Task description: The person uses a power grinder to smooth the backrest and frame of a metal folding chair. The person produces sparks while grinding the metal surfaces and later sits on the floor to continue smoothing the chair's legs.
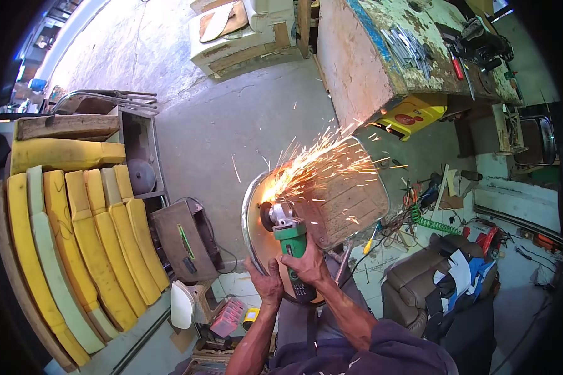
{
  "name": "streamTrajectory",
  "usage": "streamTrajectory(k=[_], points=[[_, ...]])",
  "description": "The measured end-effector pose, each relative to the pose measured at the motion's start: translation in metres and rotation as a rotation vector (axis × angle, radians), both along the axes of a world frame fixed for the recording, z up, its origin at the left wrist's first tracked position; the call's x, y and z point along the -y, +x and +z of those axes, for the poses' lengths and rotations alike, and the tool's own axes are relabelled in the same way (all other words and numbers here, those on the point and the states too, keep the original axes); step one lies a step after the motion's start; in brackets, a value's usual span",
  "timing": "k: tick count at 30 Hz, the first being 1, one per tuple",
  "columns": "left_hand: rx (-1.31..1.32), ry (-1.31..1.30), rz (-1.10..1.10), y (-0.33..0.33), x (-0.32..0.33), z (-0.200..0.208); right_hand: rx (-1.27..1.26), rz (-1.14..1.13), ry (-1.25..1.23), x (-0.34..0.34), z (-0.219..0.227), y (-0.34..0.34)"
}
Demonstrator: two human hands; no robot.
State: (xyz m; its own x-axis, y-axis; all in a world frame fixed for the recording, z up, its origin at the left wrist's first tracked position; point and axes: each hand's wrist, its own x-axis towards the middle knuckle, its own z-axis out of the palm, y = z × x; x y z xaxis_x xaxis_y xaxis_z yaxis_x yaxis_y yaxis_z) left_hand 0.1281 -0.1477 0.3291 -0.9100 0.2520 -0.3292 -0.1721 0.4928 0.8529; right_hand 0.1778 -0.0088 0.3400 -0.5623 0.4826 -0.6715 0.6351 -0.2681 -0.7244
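My right hand (308, 262) is wrapped round the body of a green angle grinder (292, 240). The dark disc (268, 215) at the tool's head meets the inner side of an oval chair back with a shiny metal tube frame (246, 228). Bright orange sparks (313, 164) spray from that spot up and to the right. On the near left of the chair back, my left hand (267, 282) grips the tube frame. The chair's brown seat panel (347, 194) lies beyond, partly covered by sparks. Much of the chair's underside is hidden.
Yellow foam strips (84, 234) stand in a row at left, beside a brown box (184, 244). A worn workbench (363, 75) with metal rods and tools stands far right, over a yellow container (413, 115). Cables and a green coiled hose (435, 224) lie near a brown armchair (413, 284).
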Motion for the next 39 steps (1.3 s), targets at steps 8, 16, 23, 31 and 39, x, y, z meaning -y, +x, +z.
streamTrajectory(k=[8, 16, 23, 31, 39], points=[[-0.036, 0.030, 0.015, 0.002, 0.004, -0.009, 0.003, 0.051, -0.014, -0.002, 0.009, 0.003], [-0.054, 0.000, -0.004, 0.001, 0.004, -0.008, -0.069, 0.098, -0.070, -0.008, 0.015, 0.002], [0.043, 0.118, 0.039, 0.006, 0.011, -0.019, -0.104, -0.008, -0.034, -0.005, 0.023, -0.005], [-0.080, -0.058, -0.040, 0.001, 0.006, -0.007, -0.048, 0.026, -0.146, -0.009, 0.025, -0.003], [-0.010, 0.005, -0.025, -0.002, 0.001, 0.000, -0.160, 0.001, -0.103, -0.007, 0.002, -0.001]])
